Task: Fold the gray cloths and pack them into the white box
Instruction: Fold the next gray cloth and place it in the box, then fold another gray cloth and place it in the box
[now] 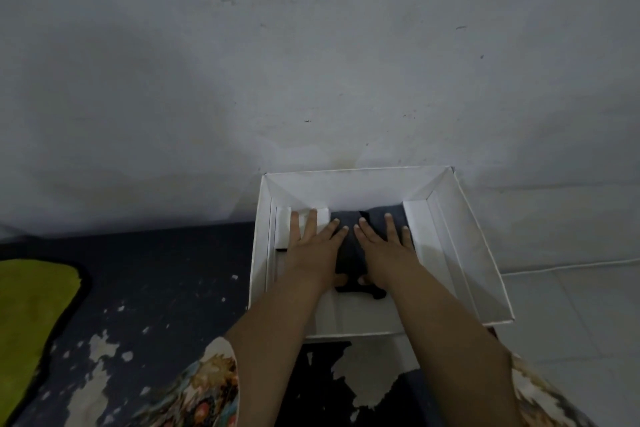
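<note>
Folded gray cloth (349,250) lying in the middle of the white box (464,236), dark charcoal, pressed into a narrow stack running from the far wall toward the near side; a crease or gap dark along its centre, near edge bunched and black in shadow. Whether one cloth or several, cannot tell. Left hand (311,246) flat, fingers spread wide, palm down, inner fingers on the cloth's left edge, outer fingers on the white cardboard insert (320,215) beside it. Right hand (384,246) likewise flat and splayed, pressing the cloth's right half, gripping nothing. Thumbs tucked near the stack's near end. Box open-topped, set against a pale gray wall (311,62). Below and left, a dark worn mat (156,288) with flaked pale patches; yellow-green cloth (31,315) at far left. Patterned sleeves (207,388) at the bottom edge.
</note>
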### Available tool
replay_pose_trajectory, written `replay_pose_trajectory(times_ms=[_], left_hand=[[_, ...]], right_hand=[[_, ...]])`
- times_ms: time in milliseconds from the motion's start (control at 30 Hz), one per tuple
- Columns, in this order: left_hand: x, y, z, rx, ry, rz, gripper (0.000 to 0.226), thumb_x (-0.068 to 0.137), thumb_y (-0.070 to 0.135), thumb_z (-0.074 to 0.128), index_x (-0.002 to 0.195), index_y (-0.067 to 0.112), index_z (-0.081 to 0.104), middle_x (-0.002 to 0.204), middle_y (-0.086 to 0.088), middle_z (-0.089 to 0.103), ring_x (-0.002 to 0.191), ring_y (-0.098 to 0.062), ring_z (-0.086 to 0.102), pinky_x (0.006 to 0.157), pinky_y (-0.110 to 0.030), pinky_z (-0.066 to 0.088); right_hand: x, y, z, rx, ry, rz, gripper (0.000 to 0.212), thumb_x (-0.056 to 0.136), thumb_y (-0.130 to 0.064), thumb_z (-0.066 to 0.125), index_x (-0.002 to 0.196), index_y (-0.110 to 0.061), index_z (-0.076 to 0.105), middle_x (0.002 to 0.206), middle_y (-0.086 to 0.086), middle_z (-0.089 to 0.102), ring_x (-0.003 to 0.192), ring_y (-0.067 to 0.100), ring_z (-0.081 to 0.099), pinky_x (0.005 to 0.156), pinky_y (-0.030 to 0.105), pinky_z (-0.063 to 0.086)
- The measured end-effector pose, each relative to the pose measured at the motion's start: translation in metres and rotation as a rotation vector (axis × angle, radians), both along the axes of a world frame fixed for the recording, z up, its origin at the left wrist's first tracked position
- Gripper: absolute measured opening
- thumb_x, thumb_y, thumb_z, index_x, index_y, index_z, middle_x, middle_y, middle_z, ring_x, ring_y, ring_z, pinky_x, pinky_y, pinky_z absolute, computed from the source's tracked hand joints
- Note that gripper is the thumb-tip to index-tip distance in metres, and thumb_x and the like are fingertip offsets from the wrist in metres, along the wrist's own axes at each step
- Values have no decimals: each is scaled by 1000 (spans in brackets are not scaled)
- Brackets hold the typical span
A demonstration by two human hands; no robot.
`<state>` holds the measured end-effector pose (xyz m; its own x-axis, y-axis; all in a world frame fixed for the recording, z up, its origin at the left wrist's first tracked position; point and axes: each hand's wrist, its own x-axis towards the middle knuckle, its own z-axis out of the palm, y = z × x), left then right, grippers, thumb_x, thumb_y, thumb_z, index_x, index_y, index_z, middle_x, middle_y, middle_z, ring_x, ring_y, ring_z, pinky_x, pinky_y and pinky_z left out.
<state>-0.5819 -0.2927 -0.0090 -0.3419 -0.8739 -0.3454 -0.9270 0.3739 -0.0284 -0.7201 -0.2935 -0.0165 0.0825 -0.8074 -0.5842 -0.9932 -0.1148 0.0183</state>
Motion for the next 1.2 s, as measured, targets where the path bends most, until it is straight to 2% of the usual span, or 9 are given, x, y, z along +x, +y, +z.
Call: replay_pose_trajectory(times_ms=[233,333,400,467,567,633,733,967,1200], left_hand=[[4,-1,-5,-7,74,-10,92,78,58,57,148,26,8,159,3,6,144,-31,-8,107,-57,-20],[6,-1,-4,39,161,6,86,80,50,60,148,26,13,158,1,11,144,-29,-3,111,-54,-14],[4,-3,2,89,292,58,78,81,43,63,145,26,22,154,-2,24,142,-29,11,115,-52,0],[4,-3,11,117,490,126,65,81,33,65,138,21,36,141,-6,44,130,-28,36,111,-45,26],[8,-1,32,127,877,252,36,82,7,61,118,8,53,118,-13,58,105,-25,55,86,-22,41],[13,3,50,71,1029,318,24,81,-3,56,103,8,57,100,-12,62,86,-20,57,68,-13,38],[22,14,71,46,1134,357,24,81,-7,52,90,15,55,79,3,57,70,-8,52,58,-2,37],[70,49,102,-24,1213,368,22,81,0,55,89,20,54,80,5,56,70,-5,51,58,-13,43],[166,105,118,-135,1151,288,19,78,2,64,86,19,59,82,7,58,73,-3,53,66,-6,42]], right_hand=[[-4,0,2,8,-98,-25,99,83,-38,63,148,-26,-10,156,-11,-20,141,34,-21,115,50,-3],[-6,-2,15,-28,-251,-74,90,81,-32,67,149,-24,9,159,-7,-4,144,34,-11,117,48,4],[-6,-4,25,-136,-549,-218,71,79,-19,70,141,-13,35,153,6,26,142,33,16,113,34,19],[-8,-1,37,-291,-831,-406,52,77,-4,69,126,-5,51,132,12,51,123,25,45,96,20,32],[-11,2,52,-483,-1018,-687,31,77,10,58,106,-1,60,106,17,62,102,30,57,94,34,43],[-9,7,64,-539,-1084,-815,24,77,10,55,92,-7,60,88,9,60,88,29,58,86,39,47],[2,21,76,-555,-1078,-842,19,79,4,56,87,-13,56,75,-3,54,81,21,54,79,36,47],[56,61,105,-531,-1105,-799,17,80,2,53,86,-14,54,79,2,57,76,19,53,65,25,45],[155,111,127,-482,-1191,-690,17,82,-2,55,91,-16,59,80,1,58,75,17,55,74,34,48]])
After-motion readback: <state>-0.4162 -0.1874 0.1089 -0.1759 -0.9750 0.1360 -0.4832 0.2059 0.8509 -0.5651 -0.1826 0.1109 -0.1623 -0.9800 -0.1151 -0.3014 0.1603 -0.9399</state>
